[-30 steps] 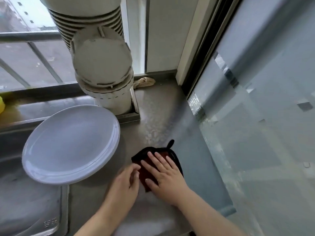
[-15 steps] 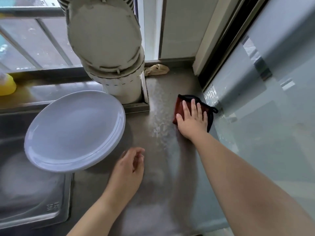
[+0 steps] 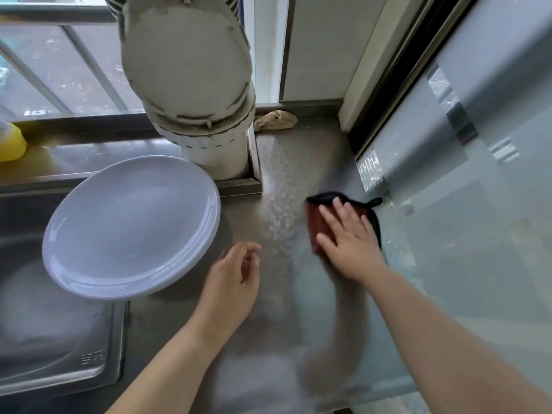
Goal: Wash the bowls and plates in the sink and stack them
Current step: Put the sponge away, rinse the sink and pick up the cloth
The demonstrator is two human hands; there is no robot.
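Plates (image 3: 131,225) stacked face-up, overhanging sink (image 3: 59,369).

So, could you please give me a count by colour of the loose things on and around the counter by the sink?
White: at least 2, the plates stacked at the sink's edge; exact number unclear
Red and black: 1, the cloth under the right hand
Beige: 1, the rag in the back corner
Yellow: 1, the object on the ledge
Total: at least 5
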